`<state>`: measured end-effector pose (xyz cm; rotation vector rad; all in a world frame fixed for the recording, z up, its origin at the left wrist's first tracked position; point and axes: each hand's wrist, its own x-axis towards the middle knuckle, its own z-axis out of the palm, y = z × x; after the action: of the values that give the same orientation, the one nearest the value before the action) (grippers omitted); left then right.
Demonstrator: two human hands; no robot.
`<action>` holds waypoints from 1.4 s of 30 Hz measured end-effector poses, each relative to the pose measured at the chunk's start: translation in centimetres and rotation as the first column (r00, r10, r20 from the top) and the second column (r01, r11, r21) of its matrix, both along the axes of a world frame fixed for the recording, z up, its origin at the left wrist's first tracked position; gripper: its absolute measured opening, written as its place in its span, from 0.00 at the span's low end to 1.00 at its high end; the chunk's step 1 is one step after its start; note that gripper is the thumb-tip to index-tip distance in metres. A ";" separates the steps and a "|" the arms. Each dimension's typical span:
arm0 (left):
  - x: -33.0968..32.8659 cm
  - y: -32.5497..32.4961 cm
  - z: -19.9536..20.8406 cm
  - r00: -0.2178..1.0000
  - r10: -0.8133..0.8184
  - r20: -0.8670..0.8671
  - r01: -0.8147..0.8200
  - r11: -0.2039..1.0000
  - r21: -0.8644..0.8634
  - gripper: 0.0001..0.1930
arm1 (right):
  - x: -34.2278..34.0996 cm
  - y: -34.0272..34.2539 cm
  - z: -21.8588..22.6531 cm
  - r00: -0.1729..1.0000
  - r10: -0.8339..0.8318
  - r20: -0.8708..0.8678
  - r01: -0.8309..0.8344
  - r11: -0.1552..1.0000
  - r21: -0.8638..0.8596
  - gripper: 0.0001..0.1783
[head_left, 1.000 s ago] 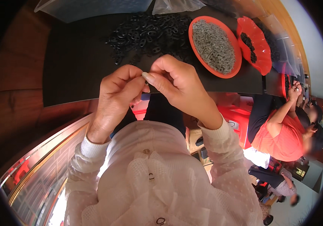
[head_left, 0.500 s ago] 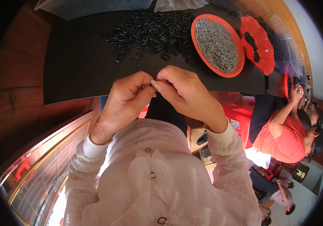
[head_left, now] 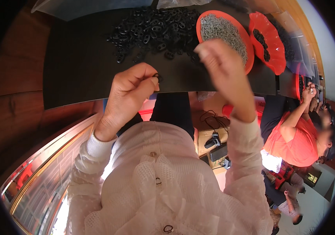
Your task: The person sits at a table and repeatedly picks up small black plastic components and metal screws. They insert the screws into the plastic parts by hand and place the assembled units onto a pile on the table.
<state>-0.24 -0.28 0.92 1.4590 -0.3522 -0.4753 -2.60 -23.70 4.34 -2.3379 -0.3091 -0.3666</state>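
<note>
My left hand (head_left: 133,87) is closed over the near part of the table, pinching a small black plastic piece (head_left: 156,76) between thumb and forefinger; only a dark rounded end shows. My right hand (head_left: 224,64), smeared by motion, is over the near left rim of a red oval plate (head_left: 248,58). Whether its fingers hold anything is not visible. Many small grey metal pieces (head_left: 221,30), thin like springs or screws, fill the plate. Left of it lies a heap of black oval plastic pieces (head_left: 155,29), many with two holes.
A wavy-edged red bowl (head_left: 275,49) with small black parts stands right of the plate. Clear plastic bins or bags (head_left: 93,8) line the far edge of the black table (head_left: 77,70). At right, a person in a red shirt (head_left: 294,143) works beside another red dish (head_left: 299,82).
My hands were together, fingertips touching. The right has moved away, up and right to the plate's edge, while the left stays near its place with the black piece showing.
</note>
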 end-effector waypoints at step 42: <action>0.9 -1.1 -2.4 1.000 -0.009 -0.007 0.008 0.997 -0.076 0.06 | 0.2 1.7 -1.0 0.973 0.039 0.227 0.004 0.983 -0.186 0.11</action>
<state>0.67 -1.34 -1.44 1.3821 -0.3667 -0.4696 -2.39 -21.97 3.34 -2.4755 -0.4940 -0.6257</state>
